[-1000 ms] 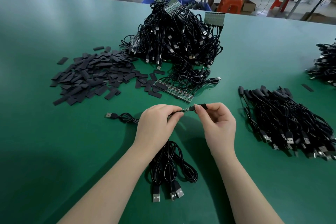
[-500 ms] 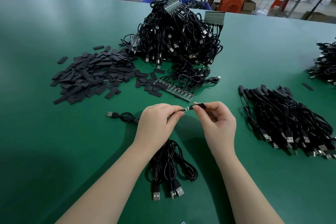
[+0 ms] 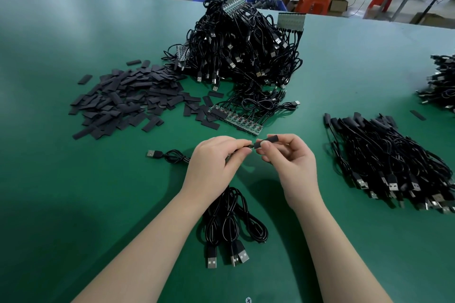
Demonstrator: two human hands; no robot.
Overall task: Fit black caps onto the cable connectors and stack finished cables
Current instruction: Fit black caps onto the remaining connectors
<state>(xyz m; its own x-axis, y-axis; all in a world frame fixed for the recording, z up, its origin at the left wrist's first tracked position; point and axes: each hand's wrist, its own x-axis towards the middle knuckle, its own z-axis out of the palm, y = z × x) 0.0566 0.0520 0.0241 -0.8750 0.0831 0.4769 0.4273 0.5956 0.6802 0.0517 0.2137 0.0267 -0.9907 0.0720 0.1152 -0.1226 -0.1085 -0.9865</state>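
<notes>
My left hand pinches the connector end of a black cable whose USB plug lies out to the left on the table. My right hand pinches a black cap and holds it over the connector tip, so only a sliver of connector shows between my fingertips. A few more black cables lie under my wrists with their USB plugs pointing toward me.
A spread of loose black caps lies at the left. A big tangle of cables rises behind, with a green connector strip in front of it. A stack of capped cables lies at the right, another pile at far right.
The cap has slid further over the connector; less of the green connector shows between my hands. Both hands stay in about the same place.
</notes>
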